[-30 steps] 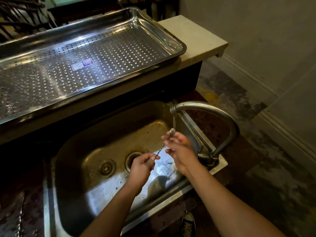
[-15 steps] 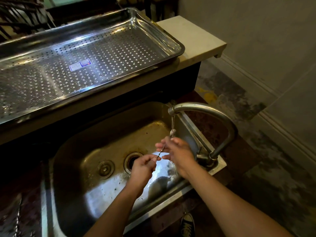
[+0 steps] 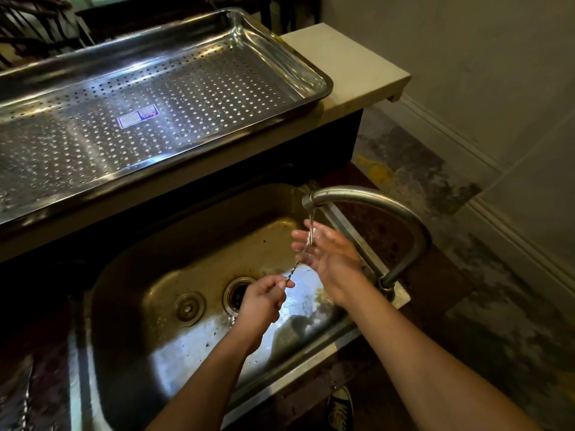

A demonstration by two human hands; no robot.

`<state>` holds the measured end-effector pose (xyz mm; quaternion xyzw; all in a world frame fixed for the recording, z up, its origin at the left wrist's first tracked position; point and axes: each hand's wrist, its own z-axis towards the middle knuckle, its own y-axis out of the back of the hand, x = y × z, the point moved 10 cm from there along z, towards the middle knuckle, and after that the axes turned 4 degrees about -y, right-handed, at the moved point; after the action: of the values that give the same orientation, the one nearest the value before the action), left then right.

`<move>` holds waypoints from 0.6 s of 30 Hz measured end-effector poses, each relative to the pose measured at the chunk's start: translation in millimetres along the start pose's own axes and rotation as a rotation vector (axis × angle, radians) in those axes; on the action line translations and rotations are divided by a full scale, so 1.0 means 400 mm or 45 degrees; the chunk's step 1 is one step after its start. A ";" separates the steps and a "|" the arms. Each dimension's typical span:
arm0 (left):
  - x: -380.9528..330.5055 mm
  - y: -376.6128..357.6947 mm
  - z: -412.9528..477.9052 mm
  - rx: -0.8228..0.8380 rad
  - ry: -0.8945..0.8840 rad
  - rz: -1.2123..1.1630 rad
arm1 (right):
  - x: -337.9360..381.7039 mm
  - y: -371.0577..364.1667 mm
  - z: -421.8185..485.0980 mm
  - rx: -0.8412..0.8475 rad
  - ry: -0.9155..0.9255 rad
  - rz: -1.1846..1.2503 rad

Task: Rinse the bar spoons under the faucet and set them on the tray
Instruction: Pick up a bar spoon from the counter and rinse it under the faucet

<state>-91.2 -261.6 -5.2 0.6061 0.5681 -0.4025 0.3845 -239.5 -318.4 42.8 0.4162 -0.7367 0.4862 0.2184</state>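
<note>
A thin twisted bar spoon (image 3: pixel 295 266) slants over the steel sink (image 3: pixel 130 306). My left hand (image 3: pixel 264 298) pinches its lower handle end. The upper end sits under the water stream falling from the curved faucet (image 3: pixel 367 200). My right hand (image 3: pixel 329 253) is spread, its wet fingers straight and touching the spoon's upper end in the stream. The perforated steel tray (image 3: pixel 236 32) lies on the raised counter behind the sink, with only a blue-white sticker on its floor.
The sink has a drain (image 3: pixel 237 294) and a smaller plug (image 3: pixel 189 307). A pale counter end (image 3: pixel 348 66) juts right of the tray. A dark rack (image 3: pixel 34 23) stands at the back left. A stained floor (image 3: pixel 466 275) and my shoe (image 3: pixel 340 410) show on the right.
My right hand's fingers have uncurled from around the spoon's upper end and now lie spread under the stream. The left hand keeps its hold in about the same place.
</note>
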 end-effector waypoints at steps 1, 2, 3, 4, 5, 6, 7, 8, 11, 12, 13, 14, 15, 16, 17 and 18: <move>0.003 0.001 0.000 -0.005 0.010 -0.010 | -0.006 -0.005 -0.003 0.051 -0.006 0.018; 0.006 0.003 -0.001 -0.007 0.020 -0.009 | -0.015 -0.005 -0.008 0.083 -0.022 0.024; 0.010 0.004 -0.003 -0.003 0.028 -0.006 | -0.022 0.001 -0.010 0.091 -0.028 0.015; 0.012 0.004 -0.005 0.005 0.031 -0.006 | -0.026 0.008 -0.012 0.086 -0.031 0.009; 0.015 0.005 -0.008 0.012 0.037 -0.012 | -0.028 0.014 -0.013 0.065 -0.033 -0.010; 0.016 0.005 -0.009 0.016 0.043 -0.023 | -0.029 0.018 -0.014 0.032 -0.032 -0.045; 0.013 0.006 -0.011 0.019 0.043 -0.036 | -0.026 0.024 -0.013 -0.024 -0.014 -0.101; 0.007 0.005 -0.011 0.024 0.033 -0.044 | -0.019 0.032 -0.011 -0.085 0.019 -0.159; -0.030 -0.006 -0.007 0.022 -0.060 0.028 | 0.001 0.044 -0.011 -0.234 0.115 -0.252; -0.042 -0.009 -0.003 0.009 -0.094 0.044 | 0.000 0.041 -0.012 -0.246 0.116 -0.280; -0.054 -0.011 0.002 -0.010 -0.120 0.042 | -0.007 0.034 -0.015 -0.233 0.101 -0.321; -0.063 -0.011 0.007 -0.030 -0.141 0.034 | -0.019 0.023 -0.019 -0.193 0.070 -0.368; -0.072 -0.011 0.013 -0.045 -0.159 0.033 | -0.035 0.013 -0.022 -0.145 0.033 -0.422; -0.078 -0.011 0.019 -0.047 -0.170 0.043 | -0.047 0.003 -0.028 -0.100 0.000 -0.466; -0.079 -0.011 0.023 -0.038 -0.175 0.054 | -0.048 -0.004 -0.032 -0.066 -0.013 -0.496; -0.078 -0.014 0.026 -0.019 -0.175 0.059 | -0.036 -0.009 -0.035 -0.048 -0.008 -0.510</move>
<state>-98.3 -282.6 19.8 0.5871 0.5293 -0.4299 0.4363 -229.5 -300.6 40.3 0.5516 -0.6489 0.4178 0.3163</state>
